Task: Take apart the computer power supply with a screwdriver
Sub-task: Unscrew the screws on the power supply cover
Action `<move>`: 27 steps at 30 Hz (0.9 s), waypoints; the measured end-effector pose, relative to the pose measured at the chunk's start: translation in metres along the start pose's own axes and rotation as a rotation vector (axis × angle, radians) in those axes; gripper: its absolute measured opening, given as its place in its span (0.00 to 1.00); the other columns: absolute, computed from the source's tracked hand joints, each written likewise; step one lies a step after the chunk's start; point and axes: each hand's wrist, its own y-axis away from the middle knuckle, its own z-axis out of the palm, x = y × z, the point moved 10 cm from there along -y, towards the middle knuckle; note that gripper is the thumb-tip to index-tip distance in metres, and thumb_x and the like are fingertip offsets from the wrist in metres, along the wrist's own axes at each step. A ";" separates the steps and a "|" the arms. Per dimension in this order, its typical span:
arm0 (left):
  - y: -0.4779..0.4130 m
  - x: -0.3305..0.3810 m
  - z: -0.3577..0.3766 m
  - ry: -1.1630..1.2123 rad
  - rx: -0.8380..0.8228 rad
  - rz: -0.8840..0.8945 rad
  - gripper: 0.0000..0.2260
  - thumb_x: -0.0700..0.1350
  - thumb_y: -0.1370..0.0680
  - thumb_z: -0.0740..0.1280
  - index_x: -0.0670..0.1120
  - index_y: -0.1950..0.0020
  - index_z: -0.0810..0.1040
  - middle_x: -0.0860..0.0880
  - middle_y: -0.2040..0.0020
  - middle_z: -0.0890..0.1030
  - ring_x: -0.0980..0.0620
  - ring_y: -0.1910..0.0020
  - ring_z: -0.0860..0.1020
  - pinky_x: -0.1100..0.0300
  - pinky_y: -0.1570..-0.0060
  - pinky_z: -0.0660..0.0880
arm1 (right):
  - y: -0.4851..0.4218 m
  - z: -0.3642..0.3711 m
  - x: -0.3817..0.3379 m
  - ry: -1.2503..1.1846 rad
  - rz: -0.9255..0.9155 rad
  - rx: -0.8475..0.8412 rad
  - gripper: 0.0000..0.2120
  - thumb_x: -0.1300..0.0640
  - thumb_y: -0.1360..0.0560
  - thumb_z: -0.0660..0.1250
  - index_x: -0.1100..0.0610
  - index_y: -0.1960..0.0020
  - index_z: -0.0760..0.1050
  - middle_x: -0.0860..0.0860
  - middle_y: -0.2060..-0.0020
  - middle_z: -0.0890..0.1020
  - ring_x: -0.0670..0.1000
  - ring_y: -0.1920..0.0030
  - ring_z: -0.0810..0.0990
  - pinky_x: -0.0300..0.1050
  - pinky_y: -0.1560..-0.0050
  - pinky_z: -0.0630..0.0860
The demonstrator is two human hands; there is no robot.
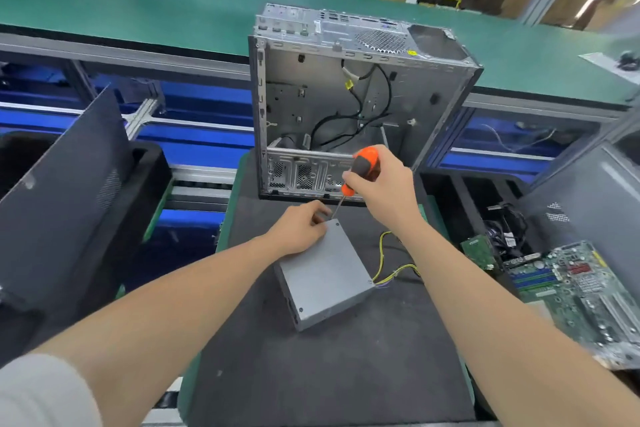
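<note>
Black panels (pixel 69 184) lean in a dark bin at the far left, beside the dark mat (pixel 329 374) that covers the middle of the tabletop. The left hand (pixel 298 232) lies on the far left corner of the power supply (pixel 323 274), its grip pressed together on that corner, with the fingertips curled over the far edge. The power supply is a grey metal box lying flat on the mat. Its long axis runs from the far corner under the hand toward the near edge of the mat, turned a little to the right, so one corner points at the person. Small screws show near the corners of its top face. Just right of the left hand, the screwdriver (pixel 356 173) slants down and to the left, its thin shaft meeting the far top corner of the box. The right hand (pixel 384 184) holds it, the grip wrapped around the orange and grey handle. Behind both hands an open computer case (pixel 346 97) stands upright, with black cables hanging inside. Yellow wires (pixel 394 270) trail from the right side of the box across the mat. At the far right, circuit boards (pixel 581 291) lie in another bin.
</note>
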 end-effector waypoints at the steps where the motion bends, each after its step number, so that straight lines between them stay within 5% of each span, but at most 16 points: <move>1: -0.003 -0.002 0.006 -0.022 -0.046 -0.032 0.13 0.50 0.17 0.65 0.51 0.32 0.76 0.53 0.45 0.81 0.49 0.44 0.80 0.56 0.41 0.74 | 0.002 -0.004 0.001 0.007 0.000 0.018 0.10 0.49 0.27 0.73 0.49 0.50 0.74 0.49 0.62 0.84 0.50 0.58 0.82 0.48 0.53 0.80; 5: -0.009 -0.008 0.027 -0.159 -0.272 -0.088 0.19 0.58 0.13 0.51 0.59 0.24 0.67 0.51 0.29 0.76 0.44 0.31 0.73 0.51 0.34 0.68 | 0.008 -0.016 0.005 0.026 0.041 0.067 0.12 0.46 0.23 0.70 0.48 0.45 0.71 0.50 0.60 0.84 0.54 0.53 0.84 0.56 0.51 0.81; 9: -0.008 -0.008 0.031 -0.083 -0.358 -0.159 0.16 0.57 0.13 0.49 0.60 0.26 0.66 0.48 0.35 0.78 0.45 0.38 0.75 0.51 0.43 0.66 | 0.009 -0.019 0.006 -0.020 0.060 0.067 0.12 0.48 0.23 0.70 0.52 0.47 0.69 0.53 0.60 0.82 0.58 0.54 0.86 0.61 0.52 0.82; 18: 0.037 -0.030 0.054 0.509 0.032 -0.522 0.08 0.55 0.14 0.54 0.56 0.38 0.68 0.37 0.41 0.80 0.44 0.53 0.77 0.49 0.55 0.75 | 0.017 -0.019 -0.007 -0.010 -0.044 0.053 0.10 0.51 0.22 0.69 0.51 0.50 0.67 0.52 0.64 0.81 0.48 0.64 0.85 0.53 0.61 0.82; 21: 0.046 -0.032 0.047 0.421 0.118 -0.463 0.04 0.51 0.16 0.58 0.54 0.44 0.69 0.44 0.50 0.80 0.47 0.57 0.76 0.54 0.60 0.70 | 0.017 -0.025 -0.008 0.011 -0.064 0.063 0.12 0.49 0.22 0.69 0.50 0.51 0.66 0.49 0.64 0.78 0.48 0.65 0.82 0.47 0.65 0.80; 27: 0.052 -0.040 0.020 0.456 0.214 -0.361 0.05 0.45 0.23 0.68 0.52 0.58 0.79 0.50 0.57 0.84 0.48 0.55 0.78 0.52 0.54 0.71 | 0.020 -0.018 -0.011 -0.089 -0.069 -0.006 0.12 0.48 0.24 0.69 0.46 0.52 0.65 0.49 0.64 0.78 0.48 0.65 0.84 0.59 0.65 0.83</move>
